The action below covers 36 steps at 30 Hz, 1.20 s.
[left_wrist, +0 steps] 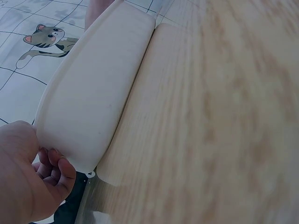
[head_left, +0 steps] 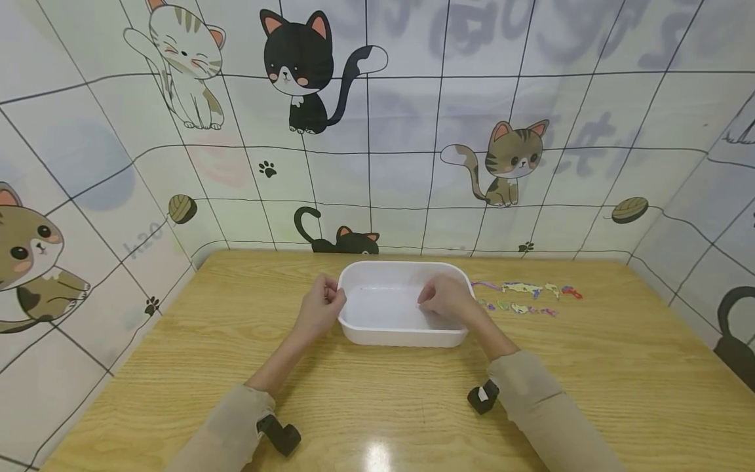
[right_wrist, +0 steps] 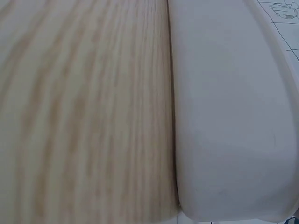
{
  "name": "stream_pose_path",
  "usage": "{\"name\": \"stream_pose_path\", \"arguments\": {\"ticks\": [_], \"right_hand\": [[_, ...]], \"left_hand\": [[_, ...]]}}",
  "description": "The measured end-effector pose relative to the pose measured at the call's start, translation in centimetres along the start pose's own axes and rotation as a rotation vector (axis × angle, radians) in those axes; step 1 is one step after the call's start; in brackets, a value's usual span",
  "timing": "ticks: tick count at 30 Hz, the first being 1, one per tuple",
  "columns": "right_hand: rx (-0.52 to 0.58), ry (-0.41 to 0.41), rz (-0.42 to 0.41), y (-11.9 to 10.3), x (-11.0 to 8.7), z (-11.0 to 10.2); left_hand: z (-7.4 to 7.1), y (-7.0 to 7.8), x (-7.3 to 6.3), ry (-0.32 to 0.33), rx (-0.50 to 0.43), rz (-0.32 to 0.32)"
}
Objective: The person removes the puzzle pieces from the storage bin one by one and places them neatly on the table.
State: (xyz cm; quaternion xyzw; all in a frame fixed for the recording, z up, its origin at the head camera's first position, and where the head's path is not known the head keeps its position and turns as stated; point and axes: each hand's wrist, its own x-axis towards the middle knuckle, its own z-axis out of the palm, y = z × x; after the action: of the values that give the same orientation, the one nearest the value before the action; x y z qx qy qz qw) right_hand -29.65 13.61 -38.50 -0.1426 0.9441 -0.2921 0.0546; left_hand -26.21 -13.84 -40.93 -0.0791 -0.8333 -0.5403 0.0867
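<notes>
A white plastic tub, oblong with rounded corners, sits on the wooden table. At its left end, my left hand holds the rim, thumb at the edge and fingers curled against the outer wall; the left wrist view shows this hand at the tub's wall. My right hand reaches over the right rim into the tub, its fingertips drawn together near the floor. Whether anything small is between them is too fine to tell. Only the tub's outer wall shows in the right wrist view, without the hand.
Right of the tub, several small, thin, colourful shapes lie in two rough rows, among them a yellowish one and a red-and-blue one. The wooden table meets a cat-patterned cloth wall behind and at both sides.
</notes>
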Motion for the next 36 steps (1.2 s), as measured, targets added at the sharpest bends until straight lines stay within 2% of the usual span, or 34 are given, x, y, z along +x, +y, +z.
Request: {"name": "stream_pose_path", "arguments": {"ticks": [5, 7, 12, 21, 28, 36], "right_hand": [[0.024, 0.007, -0.054, -0.01, -0.04, -0.01], [0.068, 0.013, -0.067, 0.02, 0.00, 0.02], [0.155, 0.018, -0.056, 0.14, 0.21, 0.01], [0.114, 0.044, -0.066, -0.01, 0.20, -0.15], [0.162, 0.050, -0.087, -0.23, 0.00, -0.35], [0.201, 0.079, -0.060, -0.29, -0.02, -0.45]], "left_hand": [[0.03, -0.02, 0.02, -0.002, 0.006, 0.007], [0.02, 0.04, 0.01, -0.004, 0.002, 0.008], [0.01, 0.10, 0.07, -0.006, -0.012, 0.003], [0.07, 0.04, 0.20, -0.002, -0.005, 0.006], [0.11, 0.22, 0.14, 0.015, -0.007, 0.024], [0.15, 0.07, 0.15, 0.015, -0.010, 0.013]]}}
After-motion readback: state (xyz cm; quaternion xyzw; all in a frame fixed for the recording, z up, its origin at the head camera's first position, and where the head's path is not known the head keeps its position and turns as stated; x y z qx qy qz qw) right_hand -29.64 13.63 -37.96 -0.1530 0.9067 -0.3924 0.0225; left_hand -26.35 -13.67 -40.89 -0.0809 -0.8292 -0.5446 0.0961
